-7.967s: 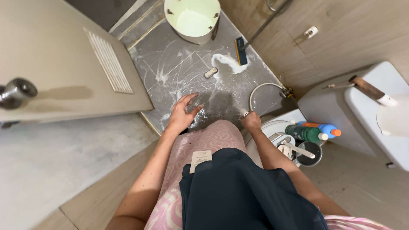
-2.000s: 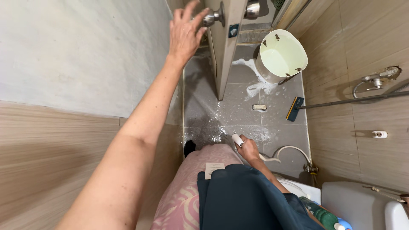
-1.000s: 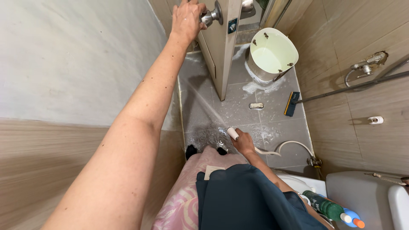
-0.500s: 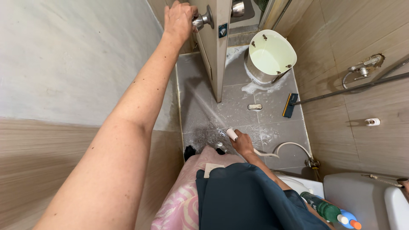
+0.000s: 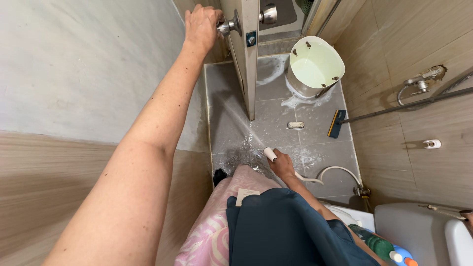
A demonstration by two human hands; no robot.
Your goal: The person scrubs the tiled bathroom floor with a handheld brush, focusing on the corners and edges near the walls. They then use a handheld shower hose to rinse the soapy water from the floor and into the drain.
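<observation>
My left hand (image 5: 201, 25) is raised to the top of the view and closed around the round metal door knob (image 5: 227, 25) of the beige door (image 5: 247, 59), which stands edge-on. Lower down, my right hand (image 5: 283, 165) grips a white spray nozzle (image 5: 270, 154) on a white hose (image 5: 335, 172). A jet of water shoots from the nozzle up and left across the wet grey floor tiles (image 5: 226, 118), toward the strip of floor beside the door.
A pale green bucket (image 5: 315, 66) stands in foam behind the door. A blue-headed floor brush (image 5: 335, 123) on a long handle and a small drain cover (image 5: 295, 125) lie on the tiles. Toilet tank (image 5: 423, 234) and cleaning bottles (image 5: 382, 246) sit at lower right.
My left hand reached up and took hold of the door knob, and the door swung further round. My right hand kept the nozzle spraying, aiming more toward the floor by the door.
</observation>
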